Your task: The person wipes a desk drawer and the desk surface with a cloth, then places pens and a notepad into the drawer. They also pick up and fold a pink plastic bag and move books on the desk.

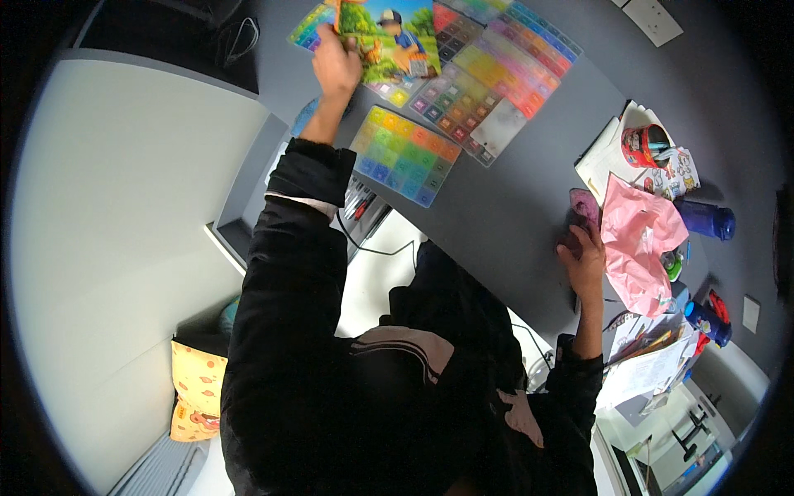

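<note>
My left hand [338,65] grips the left edge of a bright picture board [397,46], printed with a figure in a cap and a small animal on grass. The board is raised over several clear compartment cases, partly hiding them. One case [406,155] of coloured beads or drills lies nearest me, below the board. Another case [456,102] reaches to the right, with a pale grey sheet [499,127] on its corner. Far to the right, my right hand [583,260] is low over the desk beside a dark, purplish object [584,208]. Its fingertips' hold is unclear.
A crumpled pink plastic bag [642,248] lies right of my right hand. Behind it stand a red pen cup [645,146] and a blue bottle [707,218]. Papers [651,366] pile at the lower right. An open drawer [366,211] with pens sits under the desk edge.
</note>
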`<state>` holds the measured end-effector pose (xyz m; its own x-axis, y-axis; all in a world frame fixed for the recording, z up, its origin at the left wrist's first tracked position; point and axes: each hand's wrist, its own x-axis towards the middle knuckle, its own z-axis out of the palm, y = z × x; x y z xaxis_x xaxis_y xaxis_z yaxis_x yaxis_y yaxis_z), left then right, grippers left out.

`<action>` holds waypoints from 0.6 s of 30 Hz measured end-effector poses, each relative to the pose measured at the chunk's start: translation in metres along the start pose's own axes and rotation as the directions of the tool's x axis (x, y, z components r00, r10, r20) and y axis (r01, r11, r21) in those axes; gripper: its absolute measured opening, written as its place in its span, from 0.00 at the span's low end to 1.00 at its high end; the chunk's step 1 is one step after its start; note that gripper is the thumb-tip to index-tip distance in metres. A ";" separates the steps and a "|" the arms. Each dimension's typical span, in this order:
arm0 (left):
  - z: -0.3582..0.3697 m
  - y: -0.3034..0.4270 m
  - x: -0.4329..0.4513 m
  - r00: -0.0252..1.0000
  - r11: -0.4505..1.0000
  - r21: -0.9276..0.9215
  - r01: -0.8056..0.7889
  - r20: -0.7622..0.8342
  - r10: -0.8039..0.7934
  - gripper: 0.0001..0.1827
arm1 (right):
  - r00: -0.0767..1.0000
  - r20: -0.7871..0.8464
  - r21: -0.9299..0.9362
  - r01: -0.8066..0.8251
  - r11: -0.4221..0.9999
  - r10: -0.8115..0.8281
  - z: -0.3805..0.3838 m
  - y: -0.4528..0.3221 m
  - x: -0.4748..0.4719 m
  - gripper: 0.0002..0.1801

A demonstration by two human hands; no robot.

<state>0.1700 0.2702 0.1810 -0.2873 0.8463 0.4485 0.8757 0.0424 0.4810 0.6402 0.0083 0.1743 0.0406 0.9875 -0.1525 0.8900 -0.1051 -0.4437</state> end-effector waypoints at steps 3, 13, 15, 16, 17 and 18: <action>-0.025 0.016 0.013 0.975 0.989 -0.059 -0.134 -0.185 0.121 0.15 | 1.000 -0.002 0.113 0.028 0.993 -0.028 -0.009 0.000 0.003 0.23; -0.126 0.089 -0.080 0.917 0.249 -0.889 0.383 0.398 0.010 0.21 | 0.988 0.128 0.930 -0.091 0.356 -0.082 -0.046 -0.049 0.000 0.33; -0.127 0.114 -0.122 0.845 0.330 -0.798 0.505 0.535 0.001 0.25 | 0.926 0.216 0.960 -0.260 -0.107 -0.308 -0.048 -0.057 -0.001 0.37; -0.126 0.124 -0.145 0.803 0.278 -0.770 0.573 0.596 -0.003 0.24 | 0.893 0.201 0.947 -0.282 -0.154 -0.402 -0.046 -0.061 -0.002 0.40; -0.124 0.133 -0.168 0.779 0.211 -0.766 0.607 0.626 0.032 0.23 | 0.906 0.190 0.960 -0.253 -0.124 -0.378 -0.043 -0.064 -0.005 0.39; -0.120 0.141 -0.186 0.783 0.260 -0.767 0.586 0.619 0.060 0.22 | 0.930 0.192 0.964 -0.239 -0.117 -0.313 -0.040 -0.066 -0.011 0.39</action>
<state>0.3002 0.0553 0.2552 0.0680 0.9940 -0.0861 -0.2382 0.0999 0.9661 0.5990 0.0089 0.2404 -0.3280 0.9287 -0.1729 -0.5514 -0.3369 -0.7632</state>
